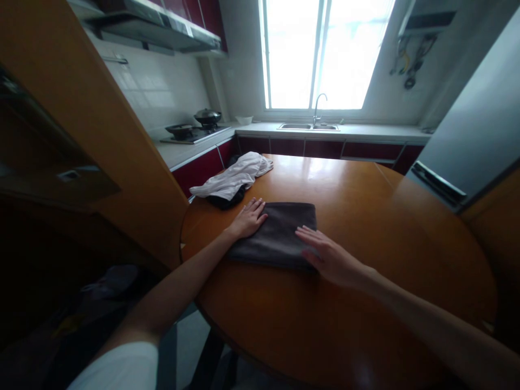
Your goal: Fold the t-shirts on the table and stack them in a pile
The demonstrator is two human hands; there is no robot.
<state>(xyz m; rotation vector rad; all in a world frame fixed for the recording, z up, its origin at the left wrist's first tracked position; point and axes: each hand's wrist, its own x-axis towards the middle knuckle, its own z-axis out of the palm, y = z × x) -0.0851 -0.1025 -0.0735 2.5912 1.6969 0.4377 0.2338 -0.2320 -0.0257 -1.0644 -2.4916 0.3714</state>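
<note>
A dark grey folded cloth [280, 233], perhaps a garment, lies flat as a rough rectangle on the round wooden table [365, 216]. My left hand [247, 218] rests on its left side, palm down with the fingers stretched out. Over the right edge of the cloth is my right hand [325, 253], fingers extended and slightly blurred; whether it touches the fabric I cannot tell. Neither hand grips anything. Beyond my left hand, a crumpled white garment [238, 176] lies at the table's far left, with black fabric [227, 200] showing beneath it.
Behind the table runs a counter [260, 128] with a sink [296, 127] under the window. Pans [208, 116] stand on the stove at the left. A wooden panel [134, 162] rises close on the left, and a fridge [467, 119] stands at the right.
</note>
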